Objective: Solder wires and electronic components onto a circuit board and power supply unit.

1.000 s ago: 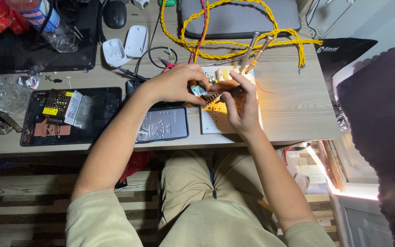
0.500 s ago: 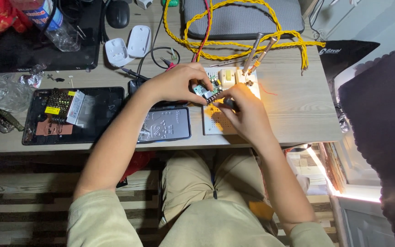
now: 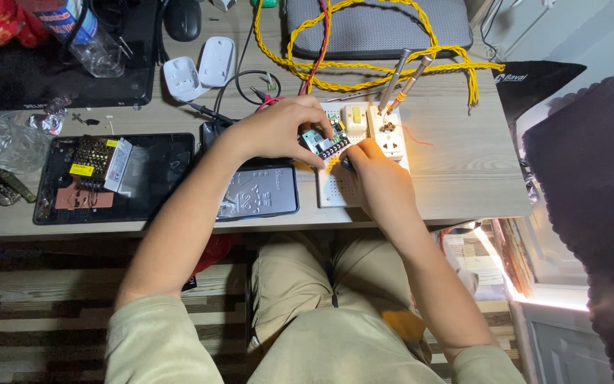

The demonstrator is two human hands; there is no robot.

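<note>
At the far left of the table [image 3: 463, 185] we see a crumpled clear plastic bag [image 3: 1, 141], and beside it a black tray [image 3: 165, 178] carrying a mesh-covered power supply unit [image 3: 92, 158] with a yellow label and a copper-coloured board [image 3: 79, 196]. Above the tray, toward the back, stand two white plastic shells [image 3: 199, 70], just past a clear bottle [image 3: 87, 39].

Moving right, we find a grey embossed plate [image 3: 259, 192] lying under our left forearm. Our left hand [image 3: 278, 131] is curled over the small circuit board [image 3: 321, 141], fingers closed on its upper edge, holding it just above the white breadboard [image 3: 339, 186]. The circuit board sits between our two hands, its dark pin row facing the right one.

Our right hand [image 3: 374, 174] rests on the breadboard with fingers bent and fingertips pinched against the circuit board's lower right corner; we cannot tell whether it grips a tool.

Just behind the hands lies a white socket strip [image 3: 389, 135], with two metal probes [image 3: 403, 78] leaning into it. A braided yellow cable [image 3: 364, 65] loops across the back, over a grey pad [image 3: 378, 25].
</note>
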